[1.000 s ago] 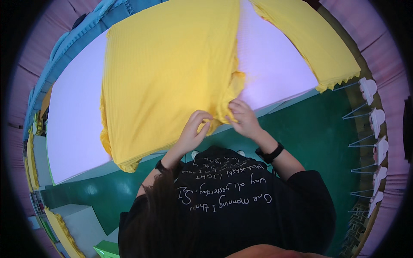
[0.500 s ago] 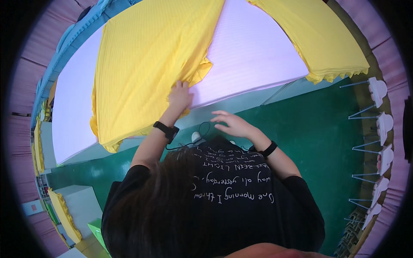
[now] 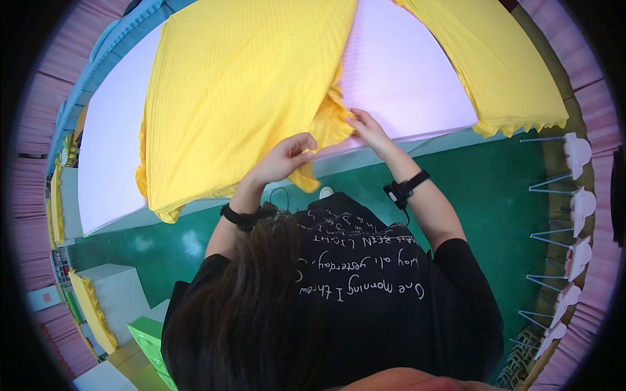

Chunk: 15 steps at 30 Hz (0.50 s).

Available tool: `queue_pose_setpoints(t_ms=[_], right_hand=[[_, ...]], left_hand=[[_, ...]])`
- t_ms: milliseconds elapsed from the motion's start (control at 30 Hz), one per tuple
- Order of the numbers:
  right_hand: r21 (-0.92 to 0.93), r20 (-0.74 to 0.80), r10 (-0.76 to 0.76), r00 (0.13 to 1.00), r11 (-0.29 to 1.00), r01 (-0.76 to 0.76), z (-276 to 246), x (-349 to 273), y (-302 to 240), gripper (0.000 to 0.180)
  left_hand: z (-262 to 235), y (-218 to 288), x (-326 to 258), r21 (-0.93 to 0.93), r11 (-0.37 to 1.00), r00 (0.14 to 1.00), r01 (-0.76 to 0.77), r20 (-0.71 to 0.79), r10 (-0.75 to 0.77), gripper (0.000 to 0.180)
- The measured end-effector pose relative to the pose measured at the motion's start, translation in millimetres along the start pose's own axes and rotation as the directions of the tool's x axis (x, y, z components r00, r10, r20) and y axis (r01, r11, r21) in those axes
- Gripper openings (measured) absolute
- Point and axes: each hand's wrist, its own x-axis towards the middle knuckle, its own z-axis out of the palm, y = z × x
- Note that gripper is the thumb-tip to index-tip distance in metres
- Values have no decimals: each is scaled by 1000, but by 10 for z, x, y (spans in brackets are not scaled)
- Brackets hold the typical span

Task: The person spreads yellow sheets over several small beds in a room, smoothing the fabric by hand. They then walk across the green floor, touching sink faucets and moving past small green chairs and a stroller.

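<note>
A yellow ribbed fabric cover with a gathered elastic edge lies over part of a large white tabletop. My left hand is closed on the cover's near edge, thumb and fingers pinching a fold close to the table's front. Farther right, my right hand grips the loose gathered rim with its fingertips. Between both hands the rim is bunched and turned up, and a flap hangs below the table edge. The cover's left near corner is drawn down over the tabletop's edge.
Another yellow cover is fitted on the surface at the right. White folding seats with metal legs line the right wall. A green plastic box and a yellow-topped grey block stand at lower left. Green floor lies below.
My right hand has moved from above the floor up to the cover and taken its rim. My left hand has shifted right and nearer, and the loose edge is pulled rightward.
</note>
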Motion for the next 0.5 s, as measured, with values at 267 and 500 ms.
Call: queue_pose_setpoints(t_ms=[267, 500], right_hand=[[577, -61, -57, 997, 812, 82, 17, 769, -335, 39], [156, -691, -260, 674, 857, 491, -1075, 137, -598, 28]], left_hand=[[272, 29, 154, 179, 964, 925, -198, 360, 124, 8], [339, -139, 450, 152, 988, 948, -5, 314, -43, 7]])
